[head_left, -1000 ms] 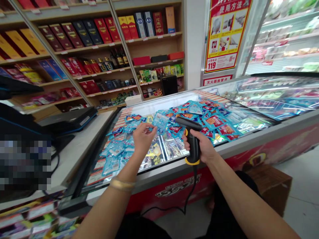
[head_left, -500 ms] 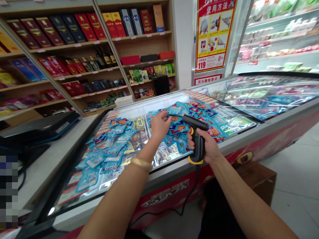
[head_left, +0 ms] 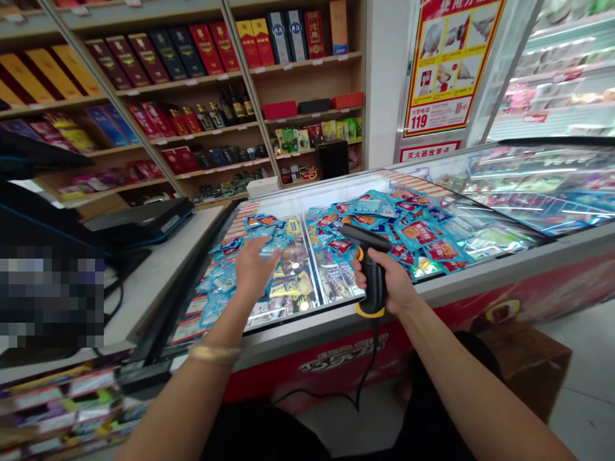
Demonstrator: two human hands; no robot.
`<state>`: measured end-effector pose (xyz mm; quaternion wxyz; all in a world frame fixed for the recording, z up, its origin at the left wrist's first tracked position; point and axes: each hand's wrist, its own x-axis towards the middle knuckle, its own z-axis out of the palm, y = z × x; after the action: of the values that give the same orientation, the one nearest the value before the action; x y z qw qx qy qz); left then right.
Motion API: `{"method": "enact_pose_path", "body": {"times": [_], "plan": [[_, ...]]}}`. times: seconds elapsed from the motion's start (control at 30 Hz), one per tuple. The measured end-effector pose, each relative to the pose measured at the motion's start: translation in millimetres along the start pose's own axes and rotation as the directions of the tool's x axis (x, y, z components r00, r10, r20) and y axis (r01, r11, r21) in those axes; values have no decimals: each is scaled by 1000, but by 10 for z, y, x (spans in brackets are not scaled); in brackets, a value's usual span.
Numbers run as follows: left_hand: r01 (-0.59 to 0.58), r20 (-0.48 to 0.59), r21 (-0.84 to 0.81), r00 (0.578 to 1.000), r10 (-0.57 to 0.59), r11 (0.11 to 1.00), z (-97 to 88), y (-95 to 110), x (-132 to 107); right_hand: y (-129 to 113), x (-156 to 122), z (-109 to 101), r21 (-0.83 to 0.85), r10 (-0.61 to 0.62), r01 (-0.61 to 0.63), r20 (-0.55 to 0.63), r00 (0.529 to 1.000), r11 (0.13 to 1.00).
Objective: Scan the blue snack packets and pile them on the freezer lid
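Observation:
My right hand [head_left: 387, 278] is wrapped round the handle of a black and yellow barcode scanner [head_left: 373, 272], its head pointing left above the freezer's glass top. The scanner's cable hangs down in front of the freezer. My left hand [head_left: 254, 266], thumb and fingers apart and nothing between them, hovers over the left pile of blue snack packets [head_left: 218, 282]; I cannot tell if it touches them. To the right, a larger pile of blue and red snack packets [head_left: 418, 234] lies on the glass, partly behind the scanner.
Under the glass of the chest freezer [head_left: 307, 323] are packaged goods. A counter [head_left: 177, 269] with a black device [head_left: 144, 221] adjoins it on the left. Shelves [head_left: 211, 77] of boxes and bottles stand behind. A cardboard box [head_left: 533, 365] sits on the floor at right.
My left hand has moved left from the right pile to above the left pile, its fingers spreading. My right hand keeps hold of the scanner. The view has turned left.

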<state>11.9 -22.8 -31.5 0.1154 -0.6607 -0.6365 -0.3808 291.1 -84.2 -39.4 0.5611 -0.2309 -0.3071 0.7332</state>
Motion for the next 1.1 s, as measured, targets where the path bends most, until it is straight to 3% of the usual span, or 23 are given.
{"method": "enact_pose_path", "body": {"times": [0.13, 0.27, 0.47, 0.63, 0.8, 1.1], "plan": [[210, 96, 316, 963, -251, 925, -173, -251, -167, 204, 27, 241, -15, 91, -90, 50, 995, 996], [252, 129, 333, 942, -309, 908, -170, -279, -258, 294, 11, 346, -74, 141, -135, 75, 987, 988], [189, -23, 264, 981, -190, 946, -156, -221, -316, 300, -7, 319, -127, 144, -133, 86, 986, 983], [-10, -68, 97, 998, 16, 995, -213, -150, -367, 292, -18, 335, -166, 151, -133, 100, 984, 977], [-187, -112, -133, 979, 173, 973, -206, -92, -411, 286, -26, 338, -199, 166, -138, 130, 977, 970], [-227, -95, -220, 973, 211, 949, -178, 3, -450, 302, -16, 332, -214, 182, -144, 172, 968, 966]]}}
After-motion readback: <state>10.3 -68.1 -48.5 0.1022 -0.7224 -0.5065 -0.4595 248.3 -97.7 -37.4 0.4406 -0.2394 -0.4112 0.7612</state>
